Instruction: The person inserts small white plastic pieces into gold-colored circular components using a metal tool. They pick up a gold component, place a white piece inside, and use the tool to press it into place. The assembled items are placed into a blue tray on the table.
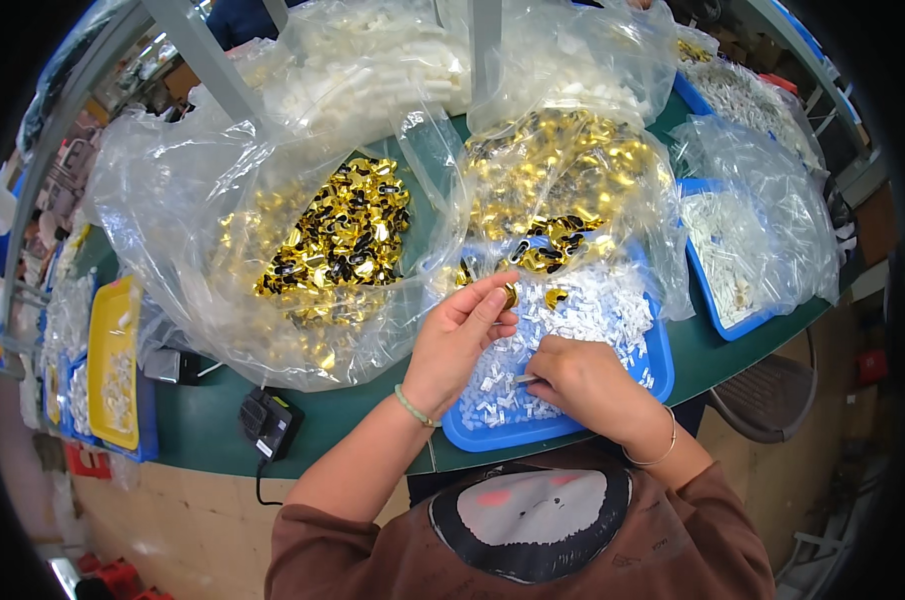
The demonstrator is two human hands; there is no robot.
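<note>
Plastic bag (663, 215) overlaps tray (518, 438); left grip (458, 335) pinches gold piece (511, 296), right grip (580, 380) pale piece (525, 378).

The bench (198, 435) is dark green, the near tray (508, 439) plain blue, its small parts (613, 318) white. The shiny pieces (348, 235) are gold and black, the left tray (113, 312) yellow, the bracelet (411, 407) pale green, the shirt (353, 560) brown with a white, black-edged, pink-patched print (548, 508).

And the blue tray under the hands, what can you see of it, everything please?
The blue tray looks like plastic, with rounded corners and a raised rim. It lies on the green table, spread with small white pieces. A clear bag of gold pieces overlaps its far side; the left hand and right hand are above it.
</note>
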